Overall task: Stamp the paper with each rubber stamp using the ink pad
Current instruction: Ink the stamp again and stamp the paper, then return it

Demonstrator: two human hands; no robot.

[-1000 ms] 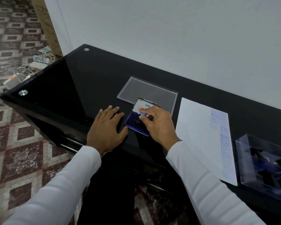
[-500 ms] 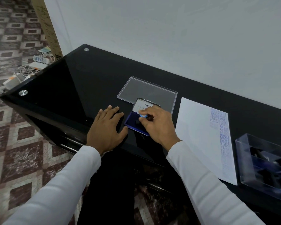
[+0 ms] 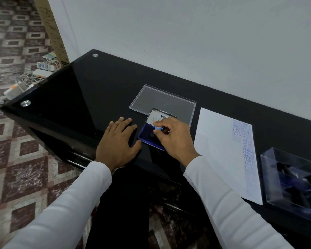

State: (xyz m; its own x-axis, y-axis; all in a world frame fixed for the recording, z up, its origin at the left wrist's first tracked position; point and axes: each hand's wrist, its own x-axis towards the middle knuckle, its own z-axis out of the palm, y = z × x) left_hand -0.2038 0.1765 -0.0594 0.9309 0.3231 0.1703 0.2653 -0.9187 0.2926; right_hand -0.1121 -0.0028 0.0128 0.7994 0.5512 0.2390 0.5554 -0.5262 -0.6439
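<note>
Little is changed from a second ago: a blue-topped stamp [image 3: 158,127] is still pinched by the right hand [image 3: 176,139] over the open ink pad [image 3: 147,135]. The left hand [image 3: 118,142] is laid flat left of the pad on the black glass table [image 3: 79,90]. Stamped paper [image 3: 221,150] is seen to the pad's right; a grey wall is behind.

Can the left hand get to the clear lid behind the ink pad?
Probably yes. The left hand lies flat on the black table, holding nothing, and the clear lid lies just beyond it with bare tabletop between. The ink pad and right hand sit off to the side.
</note>
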